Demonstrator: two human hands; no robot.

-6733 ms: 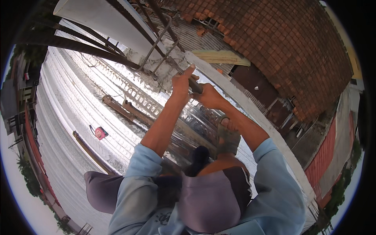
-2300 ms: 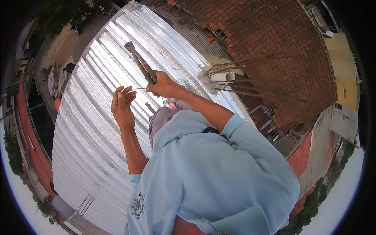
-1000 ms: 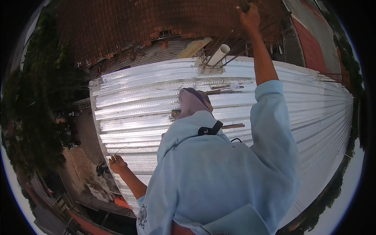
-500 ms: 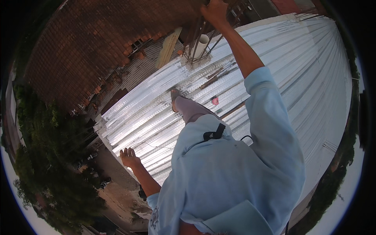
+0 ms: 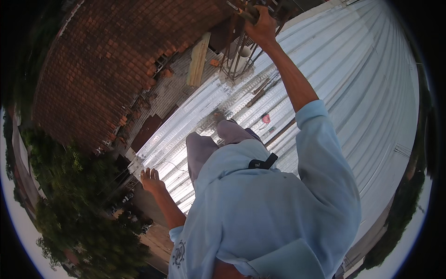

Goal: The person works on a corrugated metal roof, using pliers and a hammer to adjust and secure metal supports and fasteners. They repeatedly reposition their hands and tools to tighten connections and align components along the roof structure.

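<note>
Silvery corrugated metal roof [image 5: 346, 88], ribbed, filling the middle and right of the view; its edges bow toward the rim.

Right hand [image 5: 261, 29]: raised near the upper edge, arm outstretched, fingers wrapped around the dark handles of long-handled pincers [image 5: 251, 14]. The pincers sit in that grip at the top of the view; their far end is hard to make out.

Left hand [image 5: 151, 180]: lower left, near the roof corner, back of the hand up, fingers loosely bent and slightly apart. Whether anything is pinched in it cannot be told.

Thin wire [image 5: 171, 162]: one, curving over the roof between the left hand and the person's knee.

White pipe [image 5: 244, 52]: one, at the far edge of the roof, rusty steel bars [image 5: 226, 56] standing around it, just below the right hand in the view.

Pink tape measure [image 5: 265, 118]: one, lying on the roof, between two rusty metal lengths.

Clothing: light blue long-sleeved top [image 5: 278, 209], greyish-purple trousers [image 5: 201, 151], black strap [image 5: 263, 162] at the waist.

Surroundings: reddish-brown tiled roof [image 5: 102, 76], upper left; yellowish board [image 5: 199, 60] beside it, over grey corrugated sheeting; green tree [image 5: 79, 200], lower left.
</note>
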